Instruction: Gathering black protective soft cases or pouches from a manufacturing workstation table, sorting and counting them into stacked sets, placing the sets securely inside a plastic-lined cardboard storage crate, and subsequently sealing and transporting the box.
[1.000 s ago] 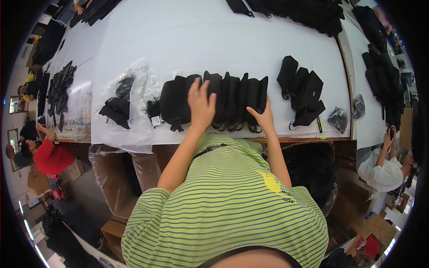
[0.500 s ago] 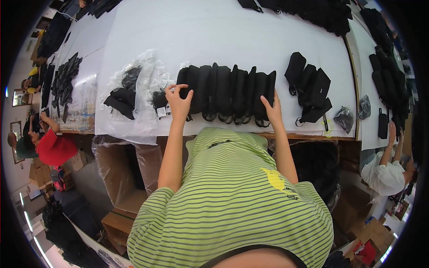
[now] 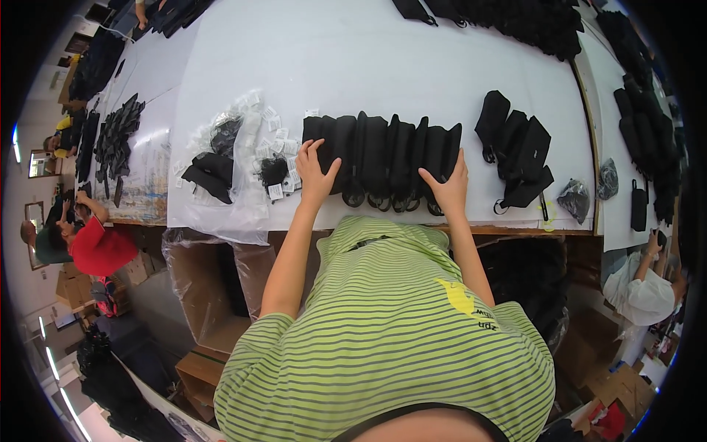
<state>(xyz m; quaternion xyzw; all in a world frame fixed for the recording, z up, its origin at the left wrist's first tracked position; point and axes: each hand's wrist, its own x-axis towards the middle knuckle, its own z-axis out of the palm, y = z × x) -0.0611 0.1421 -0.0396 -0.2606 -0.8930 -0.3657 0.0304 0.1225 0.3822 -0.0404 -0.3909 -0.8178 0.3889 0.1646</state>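
Note:
A row of black fabric pouches (image 3: pixel 379 158) stands side by side on the white table in front of me, with small loops along its near edge. My left hand (image 3: pixel 318 177) grips the left end, fingers over the outer pouch and thumb apart on the near side. At the right end, my right hand (image 3: pixel 451 193) does the same, its thumb across the last pouches and its fingers along the outer side. Left of the row lie a small bundle of black cords (image 3: pixel 273 171) and scattered white tags (image 3: pixel 276 193).
A clear plastic bag (image 3: pixel 249 199) lies at the left by folded black pouches (image 3: pixel 210 177). More black pouches (image 3: pixel 524 144) and a bagged black item (image 3: pixel 573 200) lie to the right. Black goods (image 3: pixel 508 26) are piled at the far edge. People work on both sides.
My left hand has come over the left end of the row, and my right thumb reaches further across the right end. The whole view has shifted slightly.

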